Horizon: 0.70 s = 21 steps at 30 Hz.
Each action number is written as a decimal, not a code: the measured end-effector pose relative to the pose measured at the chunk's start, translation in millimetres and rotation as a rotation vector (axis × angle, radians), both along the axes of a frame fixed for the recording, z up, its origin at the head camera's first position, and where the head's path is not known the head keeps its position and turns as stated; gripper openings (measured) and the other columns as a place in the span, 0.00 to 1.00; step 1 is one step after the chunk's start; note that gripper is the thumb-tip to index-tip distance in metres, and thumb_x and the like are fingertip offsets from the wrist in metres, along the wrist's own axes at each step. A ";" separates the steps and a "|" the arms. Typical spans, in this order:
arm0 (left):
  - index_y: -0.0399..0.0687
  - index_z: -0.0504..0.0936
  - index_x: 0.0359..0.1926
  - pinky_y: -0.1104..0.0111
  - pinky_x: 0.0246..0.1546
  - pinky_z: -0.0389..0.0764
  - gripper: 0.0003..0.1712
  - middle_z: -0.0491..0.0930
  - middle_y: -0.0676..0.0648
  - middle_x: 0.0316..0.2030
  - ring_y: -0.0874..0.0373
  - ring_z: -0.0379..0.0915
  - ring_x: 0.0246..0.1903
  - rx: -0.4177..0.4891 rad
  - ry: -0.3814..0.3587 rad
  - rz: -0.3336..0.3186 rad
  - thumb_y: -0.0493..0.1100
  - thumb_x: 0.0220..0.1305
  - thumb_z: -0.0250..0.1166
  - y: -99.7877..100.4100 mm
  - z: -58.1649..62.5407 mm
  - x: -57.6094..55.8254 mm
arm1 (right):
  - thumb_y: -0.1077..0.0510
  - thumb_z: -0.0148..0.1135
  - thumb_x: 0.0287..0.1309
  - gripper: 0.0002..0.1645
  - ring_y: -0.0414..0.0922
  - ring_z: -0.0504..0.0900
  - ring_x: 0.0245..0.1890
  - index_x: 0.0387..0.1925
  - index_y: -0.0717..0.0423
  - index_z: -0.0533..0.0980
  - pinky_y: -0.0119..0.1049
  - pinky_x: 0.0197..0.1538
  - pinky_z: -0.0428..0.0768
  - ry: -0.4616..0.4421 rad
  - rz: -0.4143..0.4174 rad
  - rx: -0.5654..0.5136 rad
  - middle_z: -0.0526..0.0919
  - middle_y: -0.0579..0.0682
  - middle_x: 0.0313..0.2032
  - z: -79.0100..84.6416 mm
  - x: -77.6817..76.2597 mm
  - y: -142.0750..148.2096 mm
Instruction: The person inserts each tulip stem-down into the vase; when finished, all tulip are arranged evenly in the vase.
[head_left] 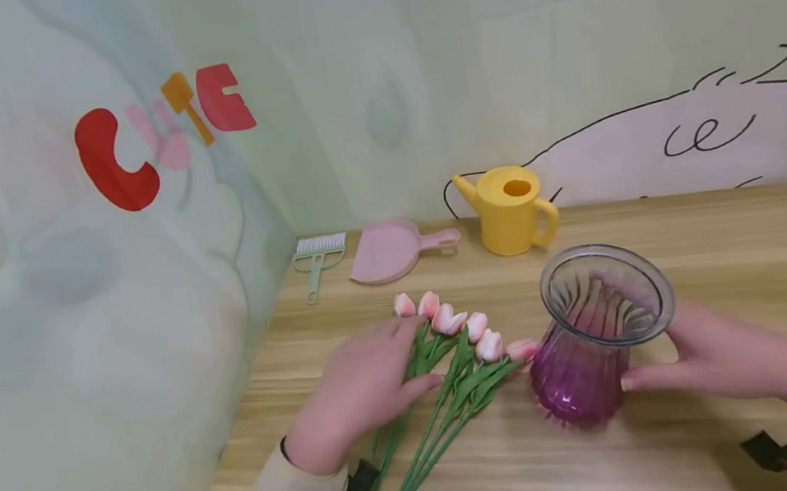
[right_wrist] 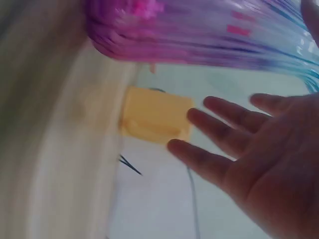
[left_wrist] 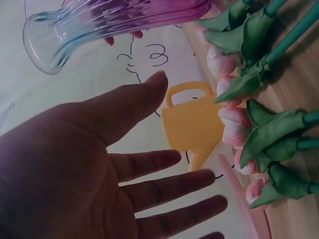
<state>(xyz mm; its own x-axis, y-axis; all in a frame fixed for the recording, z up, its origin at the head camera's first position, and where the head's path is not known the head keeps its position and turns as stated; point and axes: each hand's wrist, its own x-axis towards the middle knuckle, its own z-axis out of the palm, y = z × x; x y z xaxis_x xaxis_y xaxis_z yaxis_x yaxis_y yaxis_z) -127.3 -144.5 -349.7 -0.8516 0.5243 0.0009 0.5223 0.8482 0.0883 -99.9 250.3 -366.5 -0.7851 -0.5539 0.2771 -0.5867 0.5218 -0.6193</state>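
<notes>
Several pink-and-white tulips (head_left: 489, 345) with green leaves and long stems lie on the wooden tabletop. In the head view my left hand (head_left: 363, 382) overlaps the left part of the bunch. The left wrist view shows that hand (left_wrist: 99, 164) with its fingers spread and nothing in its palm. A ribbed glass vase (head_left: 583, 378), clear at the flared rim and purple at the base, stands upright right of the blooms. Close to its right side is my right hand (head_left: 721, 352), thumb in front. In the right wrist view its fingers (right_wrist: 219, 129) are straight and spread.
A yellow watering can (head_left: 506, 222) stands near the back wall. Left of it lie a pink dustpan (head_left: 387, 254) and a small green brush (head_left: 317, 260) with white bristles. A printed curtain (head_left: 488, 59) borders the table (head_left: 750, 232) at the back and left.
</notes>
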 end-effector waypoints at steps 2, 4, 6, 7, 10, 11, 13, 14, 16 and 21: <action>0.49 0.76 0.61 0.57 0.39 0.84 0.34 0.84 0.50 0.47 0.52 0.82 0.43 -0.008 -0.016 -0.016 0.64 0.64 0.71 2.5 -2.1 -0.3 | 0.56 0.83 0.47 0.67 0.28 0.64 0.71 0.81 0.45 0.51 0.15 0.69 0.59 0.000 0.022 -0.050 0.68 0.50 0.73 -4.2 -2.7 -2.6; 0.50 0.79 0.50 0.62 0.28 0.80 0.23 0.83 0.53 0.36 0.57 0.79 0.31 -0.022 -0.046 -0.031 0.60 0.65 0.71 5.6 -5.1 -0.3 | 0.60 0.84 0.46 0.66 0.29 0.68 0.68 0.80 0.47 0.53 0.16 0.68 0.61 0.013 0.025 -0.097 0.70 0.49 0.71 -8.0 -4.5 -5.4; 0.53 0.79 0.41 0.65 0.22 0.74 0.17 0.78 0.57 0.27 0.61 0.73 0.24 -0.049 -0.086 -0.037 0.58 0.65 0.71 8.2 -10.0 -0.3 | 0.63 0.83 0.44 0.65 0.29 0.72 0.65 0.79 0.49 0.56 0.17 0.67 0.64 0.017 0.013 -0.139 0.74 0.45 0.68 -11.4 -5.9 -8.5; 0.54 0.78 0.37 0.66 0.20 0.71 0.15 0.75 0.58 0.25 0.62 0.70 0.21 -0.065 -0.102 -0.040 0.57 0.65 0.71 9.1 -12.6 -0.7 | 0.64 0.83 0.44 0.64 0.29 0.73 0.64 0.78 0.50 0.57 0.16 0.66 0.64 0.021 0.008 -0.154 0.75 0.44 0.67 -12.6 -6.8 -10.2; 0.56 0.78 0.32 0.66 0.19 0.70 0.15 0.73 0.59 0.22 0.63 0.68 0.20 -0.094 -0.147 -0.037 0.57 0.64 0.71 12.0 -20.1 -0.4 | 0.67 0.83 0.42 0.61 0.28 0.75 0.62 0.76 0.52 0.59 0.17 0.65 0.66 0.022 0.002 -0.195 0.78 0.40 0.62 -14.6 -8.5 -14.6; 0.56 0.77 0.32 0.65 0.19 0.70 0.15 0.73 0.58 0.21 0.63 0.68 0.19 -0.105 -0.157 -0.036 0.57 0.64 0.71 13.1 -21.9 -0.2 | 0.68 0.82 0.42 0.61 0.29 0.75 0.62 0.76 0.53 0.60 0.17 0.65 0.67 0.015 0.005 -0.211 0.79 0.40 0.62 -15.0 -8.7 -15.9; 0.56 0.77 0.30 0.64 0.19 0.71 0.16 0.72 0.58 0.20 0.62 0.68 0.19 -0.120 -0.172 -0.039 0.57 0.65 0.70 15.1 -24.4 0.7 | 0.70 0.82 0.41 0.60 0.30 0.76 0.62 0.75 0.54 0.61 0.17 0.65 0.69 -0.001 0.011 -0.244 0.79 0.40 0.62 -16.1 -8.5 -17.8; 0.56 0.76 0.29 0.63 0.18 0.71 0.16 0.72 0.57 0.20 0.62 0.68 0.19 -0.133 -0.176 -0.044 0.57 0.65 0.70 15.8 -25.8 1.1 | 0.71 0.81 0.41 0.60 0.30 0.77 0.61 0.75 0.55 0.61 0.18 0.64 0.69 -0.009 0.014 -0.262 0.79 0.39 0.62 -16.7 -8.1 -18.9; 0.55 0.76 0.27 0.62 0.19 0.72 0.16 0.71 0.57 0.20 0.62 0.68 0.19 -0.162 -0.189 -0.052 0.56 0.66 0.68 16.7 -27.8 2.0 | 0.73 0.81 0.40 0.59 0.31 0.78 0.60 0.74 0.57 0.63 0.19 0.63 0.72 -0.024 0.016 -0.295 0.79 0.39 0.62 -18.7 -7.1 -22.2; 0.54 0.75 0.23 0.61 0.20 0.74 0.18 0.71 0.56 0.19 0.62 0.67 0.19 -0.220 -0.222 -0.078 0.52 0.68 0.67 16.6 -29.0 4.4 | 0.71 0.83 0.37 0.53 0.31 0.80 0.56 0.67 0.59 0.68 0.20 0.60 0.75 -0.025 -0.050 -0.312 0.81 0.36 0.57 -27.3 -4.6 -34.9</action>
<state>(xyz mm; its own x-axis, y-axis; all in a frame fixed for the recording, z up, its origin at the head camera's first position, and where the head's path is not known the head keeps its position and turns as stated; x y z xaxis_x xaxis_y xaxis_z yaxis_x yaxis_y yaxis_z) -122.9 -127.9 -378.7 -0.7757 0.5549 -0.3007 0.5750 0.8178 0.0259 -104.5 215.4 -393.8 -0.8179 -0.4060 0.4077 -0.5476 0.3319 -0.7681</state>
